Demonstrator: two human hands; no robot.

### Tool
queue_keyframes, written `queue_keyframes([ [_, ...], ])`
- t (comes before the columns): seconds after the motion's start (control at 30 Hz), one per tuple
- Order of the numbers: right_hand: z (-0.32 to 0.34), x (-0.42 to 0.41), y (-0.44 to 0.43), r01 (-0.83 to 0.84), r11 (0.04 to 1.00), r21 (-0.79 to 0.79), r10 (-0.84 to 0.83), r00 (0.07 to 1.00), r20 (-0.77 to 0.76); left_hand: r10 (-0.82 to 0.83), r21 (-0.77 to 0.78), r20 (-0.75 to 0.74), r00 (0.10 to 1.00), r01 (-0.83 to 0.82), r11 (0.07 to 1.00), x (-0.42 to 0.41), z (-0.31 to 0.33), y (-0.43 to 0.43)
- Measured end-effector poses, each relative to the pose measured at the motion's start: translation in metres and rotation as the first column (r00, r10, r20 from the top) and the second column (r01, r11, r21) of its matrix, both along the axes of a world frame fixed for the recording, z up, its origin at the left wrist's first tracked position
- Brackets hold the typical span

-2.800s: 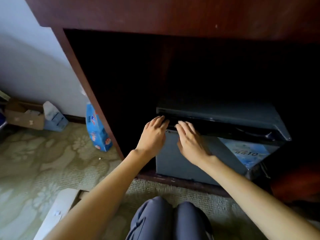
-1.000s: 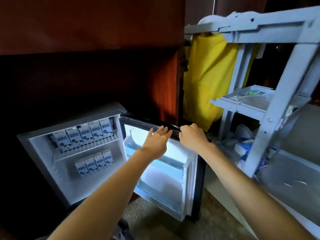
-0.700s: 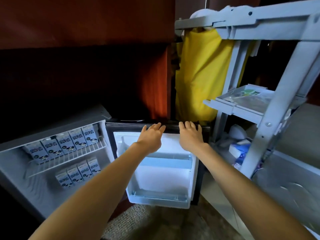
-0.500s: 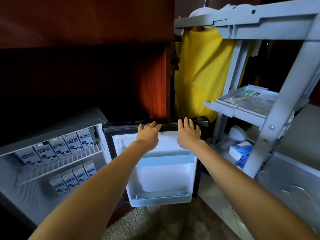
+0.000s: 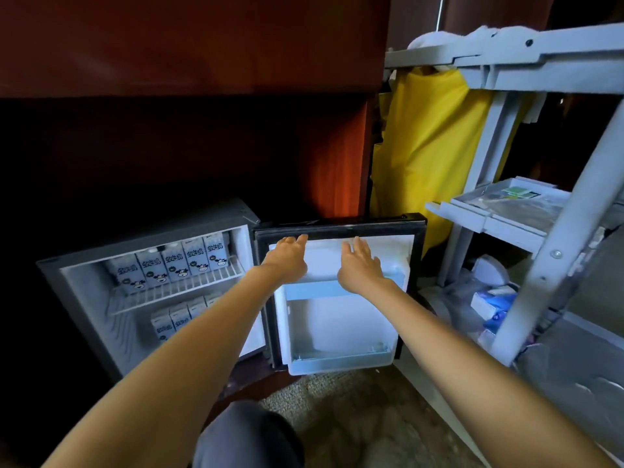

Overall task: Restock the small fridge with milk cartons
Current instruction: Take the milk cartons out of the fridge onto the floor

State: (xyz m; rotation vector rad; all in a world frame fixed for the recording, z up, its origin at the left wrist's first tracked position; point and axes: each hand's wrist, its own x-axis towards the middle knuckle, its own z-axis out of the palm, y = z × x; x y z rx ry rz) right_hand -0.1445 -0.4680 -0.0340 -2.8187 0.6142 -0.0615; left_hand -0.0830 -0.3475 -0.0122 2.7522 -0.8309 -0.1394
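Observation:
The small fridge [image 5: 84, 298] sits in a dark wooden cabinet recess with its door [image 5: 337, 325] swung fully open to the right. Several blue-and-white milk cartons [image 5: 175, 263] stand in a row on the upper wire shelf, and more milk cartons [image 5: 179, 317] stand on the lower level, partly hidden by my left forearm. My left hand [image 5: 287, 258] reaches out with straight fingers, its tips at the door's top gasket. My right hand [image 5: 359, 265] hovers with relaxed fingers in front of the door's inner panel. Neither hand holds anything.
A grey housekeeping cart [image 5: 540, 211] with a yellow bag [image 5: 425, 157] stands right of the door; tissue packs and bagged supplies [image 5: 489, 298] lie on its lower shelf. The wooden cabinet [image 5: 189, 45] overhangs the fridge. My knee [image 5: 250, 437] is over patterned carpet [image 5: 351, 420].
The fridge was shut 2.8 s ago; both hands swung the door fully open to the right. In the last half second my hands slid off the door's top edge, lower and slightly back.

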Motion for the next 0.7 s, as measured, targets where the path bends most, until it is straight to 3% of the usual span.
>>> queue_keyframes([
  [0.13, -0.004, -0.003, 0.057, -0.131, 0.991, 0.006, 0.131, 0.991, 0.027, 0.121, -0.074, 0.073, 0.990, -0.116, 0.990, -0.015, 0.002, 0.059],
  [0.47, -0.039, 0.057, 0.194, -0.506, 0.860, 0.066, 0.504, 0.863, 0.041, 0.454, -0.061, 0.025, 0.891, -0.452, 0.890, 0.002, -0.033, 0.211],
  [0.6, -0.075, 0.103, 0.232, -0.577, 0.802, 0.152, 0.583, 0.813, 0.010, 0.517, -0.057, -0.041, 0.855, -0.519, 0.853, 0.039, -0.065, 0.246],
  [0.7, -0.096, 0.145, 0.239, -0.528, 0.802, 0.278, 0.535, 0.843, 0.060, 0.543, -0.152, -0.186, 0.819, -0.570, 0.808, 0.077, -0.087, 0.259],
])
